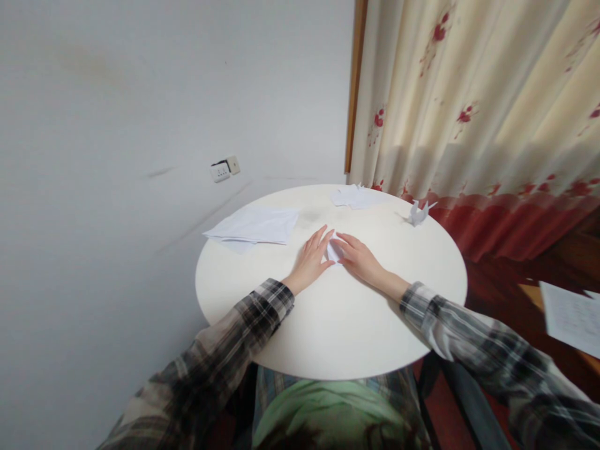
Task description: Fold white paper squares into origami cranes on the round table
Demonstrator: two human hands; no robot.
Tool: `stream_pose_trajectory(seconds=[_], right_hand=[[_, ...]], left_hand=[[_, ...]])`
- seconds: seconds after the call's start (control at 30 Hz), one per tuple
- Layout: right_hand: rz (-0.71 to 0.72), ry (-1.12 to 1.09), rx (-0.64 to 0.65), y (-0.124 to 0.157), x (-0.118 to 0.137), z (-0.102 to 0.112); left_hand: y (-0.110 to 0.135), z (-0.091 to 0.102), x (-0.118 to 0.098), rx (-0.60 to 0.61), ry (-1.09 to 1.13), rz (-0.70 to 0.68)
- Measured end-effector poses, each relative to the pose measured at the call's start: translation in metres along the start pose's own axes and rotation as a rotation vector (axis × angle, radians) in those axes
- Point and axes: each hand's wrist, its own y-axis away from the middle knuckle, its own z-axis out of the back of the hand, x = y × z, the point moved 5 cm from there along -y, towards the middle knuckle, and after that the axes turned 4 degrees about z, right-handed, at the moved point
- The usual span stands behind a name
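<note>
A small folded piece of white paper (334,251) lies on the round white table (337,325), pressed between my two hands. My left hand (313,257) lies flat with fingers stretched out on the paper's left side. My right hand (359,256) rests flat on its right side, fingers extended toward the left hand. Both arms wear plaid sleeves.
A stack of white sheets (255,226) lies at the table's left rear. Folded paper pieces (351,196) sit at the far edge, and a paper crane (417,213) stands at the right rear. A flowered curtain (478,112) hangs behind. Another sheet (572,317) lies at the right.
</note>
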Motion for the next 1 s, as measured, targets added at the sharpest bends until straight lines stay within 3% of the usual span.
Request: stream_pose_trajectory(seconds=[0.17, 0.27, 0.43, 0.73, 1.0], right_hand=[[-0.116, 0.039, 0.212, 0.006, -0.006, -0.016], [-0.166, 0.067, 0.252, 0.009, -0.008, -0.018], [-0.206, 0.062, 0.229, 0.008, -0.011, -0.017], [-0.175, 0.074, 0.200, 0.008, -0.015, -0.019], [-0.165, 0.075, 0.180, 0.006, -0.010, -0.015]], left_hand=[[0.003, -0.020, 0.006, 0.196, 0.010, -0.060], [0.003, -0.024, 0.011, 0.189, 0.014, -0.050], [0.003, -0.015, -0.001, 0.124, -0.034, -0.124], [0.004, -0.012, -0.005, 0.235, 0.008, -0.090], [0.006, -0.017, -0.008, 0.260, -0.090, -0.166]])
